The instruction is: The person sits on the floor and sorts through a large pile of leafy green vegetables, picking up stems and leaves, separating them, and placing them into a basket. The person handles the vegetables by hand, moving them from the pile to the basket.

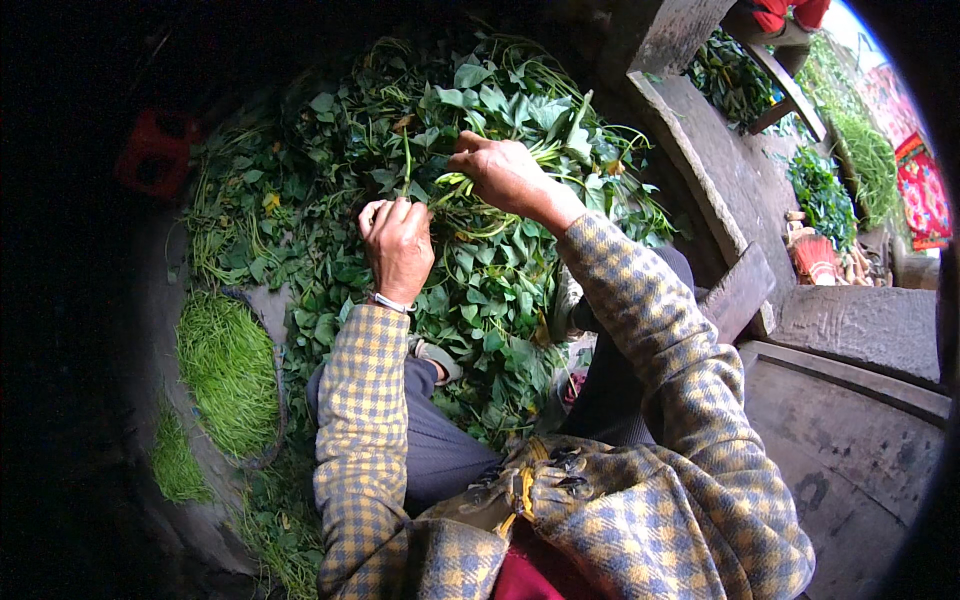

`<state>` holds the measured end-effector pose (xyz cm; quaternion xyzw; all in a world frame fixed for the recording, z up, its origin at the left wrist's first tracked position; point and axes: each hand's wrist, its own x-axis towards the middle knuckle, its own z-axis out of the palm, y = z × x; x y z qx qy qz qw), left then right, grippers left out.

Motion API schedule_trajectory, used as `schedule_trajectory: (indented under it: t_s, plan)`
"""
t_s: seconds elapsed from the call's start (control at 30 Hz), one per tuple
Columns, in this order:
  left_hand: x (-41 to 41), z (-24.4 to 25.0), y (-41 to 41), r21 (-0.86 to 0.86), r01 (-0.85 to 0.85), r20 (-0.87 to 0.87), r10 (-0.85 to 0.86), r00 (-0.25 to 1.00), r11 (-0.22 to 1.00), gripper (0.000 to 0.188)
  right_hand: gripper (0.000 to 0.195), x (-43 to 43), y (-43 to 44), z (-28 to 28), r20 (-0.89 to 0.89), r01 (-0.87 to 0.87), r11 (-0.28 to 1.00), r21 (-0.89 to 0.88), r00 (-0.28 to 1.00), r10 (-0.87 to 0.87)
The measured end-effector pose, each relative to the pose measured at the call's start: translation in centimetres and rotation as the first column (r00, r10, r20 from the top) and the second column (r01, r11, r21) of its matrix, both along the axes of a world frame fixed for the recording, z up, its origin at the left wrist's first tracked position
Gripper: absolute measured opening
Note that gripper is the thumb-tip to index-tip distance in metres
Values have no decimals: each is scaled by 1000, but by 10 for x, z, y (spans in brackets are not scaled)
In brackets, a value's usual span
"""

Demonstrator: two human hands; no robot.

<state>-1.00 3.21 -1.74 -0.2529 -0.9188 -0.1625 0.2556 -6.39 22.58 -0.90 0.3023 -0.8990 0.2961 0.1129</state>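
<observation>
A large heap of leafy green vines (480, 300) covers the floor in front of me and around my feet. Over its upper part, my right hand (499, 172) grips a bunch of leafy stems (551, 154), whose pale cut-looking ends stick out to the left and leaves fan out to the right. Lower and to the left, my left hand (397, 236) has its fingers pinched on a thin green stem (407, 161) that points upward. The two hands are apart.
At left lies a round basket (279, 375) of thin green strips, with a smaller pile (178, 457) beside it. A red plastic object (157, 154) stands in the dark upper left. Wooden boards and a raised sill (697, 165) run along the right; beyond are more greens and a person in red.
</observation>
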Motion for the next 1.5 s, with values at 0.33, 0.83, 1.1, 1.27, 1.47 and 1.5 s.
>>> schedule_trajectory:
  t_s: [0.33,0.83,1.1,1.27,1.47,1.5]
  plan:
    - [19,-74,15,658,-671,546,-830,113,341,28,9,11,-11,-26,-28,-183,893,412,977,212]
    - [-2,-81,1,621,-779,186,-948,257,-89,37,19,39,-27,-4,-31,23,951,309,999,-14]
    - [-7,-53,11,906,-421,260,-733,628,-39,13,14,37,-39,-10,187,78,983,-165,981,-47]
    - [-8,-30,14,934,-355,293,-631,719,29,8,9,25,-34,-10,784,591,528,-609,353,510]
    - [-7,-12,0,954,-298,200,-803,562,28,11,8,31,-23,-6,577,525,393,-755,247,778]
    - [-6,-11,-1,954,-298,202,-795,572,28,11,9,33,-23,-5,578,530,389,-754,253,776]
